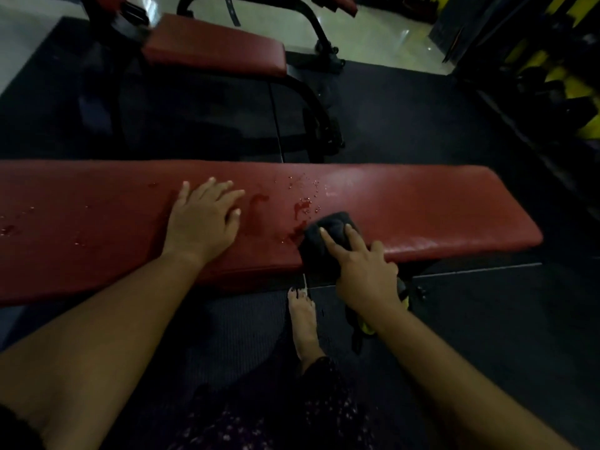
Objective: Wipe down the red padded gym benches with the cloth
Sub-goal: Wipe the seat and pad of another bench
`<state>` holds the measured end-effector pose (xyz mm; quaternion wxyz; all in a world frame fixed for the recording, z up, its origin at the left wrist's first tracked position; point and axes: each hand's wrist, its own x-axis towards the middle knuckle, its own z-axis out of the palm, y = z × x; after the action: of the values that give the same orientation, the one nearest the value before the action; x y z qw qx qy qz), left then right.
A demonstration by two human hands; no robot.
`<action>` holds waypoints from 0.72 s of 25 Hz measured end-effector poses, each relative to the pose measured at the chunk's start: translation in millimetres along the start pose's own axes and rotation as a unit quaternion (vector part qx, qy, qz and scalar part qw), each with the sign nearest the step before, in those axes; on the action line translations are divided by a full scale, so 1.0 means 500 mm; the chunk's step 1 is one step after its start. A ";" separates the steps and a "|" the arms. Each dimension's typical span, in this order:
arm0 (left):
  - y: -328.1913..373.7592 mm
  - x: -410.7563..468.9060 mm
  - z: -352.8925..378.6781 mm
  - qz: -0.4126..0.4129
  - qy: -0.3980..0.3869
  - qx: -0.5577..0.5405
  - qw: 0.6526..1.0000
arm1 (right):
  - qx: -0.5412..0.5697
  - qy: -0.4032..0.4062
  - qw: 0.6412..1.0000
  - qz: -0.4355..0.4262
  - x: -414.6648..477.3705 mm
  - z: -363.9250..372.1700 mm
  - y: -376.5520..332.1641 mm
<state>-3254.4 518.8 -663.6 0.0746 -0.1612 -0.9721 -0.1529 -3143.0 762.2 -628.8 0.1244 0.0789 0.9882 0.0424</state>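
Note:
A long red padded bench (422, 206) runs across the middle of the view, with water drops and wet patches on its top. My left hand (204, 219) lies flat on the pad with fingers spread. My right hand (363, 271) presses a dark cloth (328, 235) against the bench's near edge, two fingers stretched out over the cloth. A second red padded bench (214, 43) on a black frame stands behind.
Dark rubber flooring (487, 319) surrounds the benches. My bare foot (303, 319) stands just below the near bench edge. Something yellow and black (402, 293) hangs under my right hand. Yellow-and-black equipment (558, 76) fills the far right; pale floor lies at the back.

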 end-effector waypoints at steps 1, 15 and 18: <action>-0.029 -0.012 -0.005 -0.010 -0.002 0.001 1.000 | 0.011 0.004 1.000 0.006 0.017 -0.008 -0.008; -0.099 -0.027 0.024 -0.024 0.041 -0.027 0.999 | -0.020 0.010 0.999 -0.032 0.292 -0.118 -0.096; -0.100 -0.028 0.023 -0.028 0.041 -0.037 0.998 | -0.002 0.029 0.999 -0.030 0.208 -0.085 -0.083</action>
<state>-3259.1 473.3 -690.9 0.1042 -0.1304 -0.9661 -0.1971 -3259.0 735.8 -617.0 0.0970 0.0474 0.9932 0.0433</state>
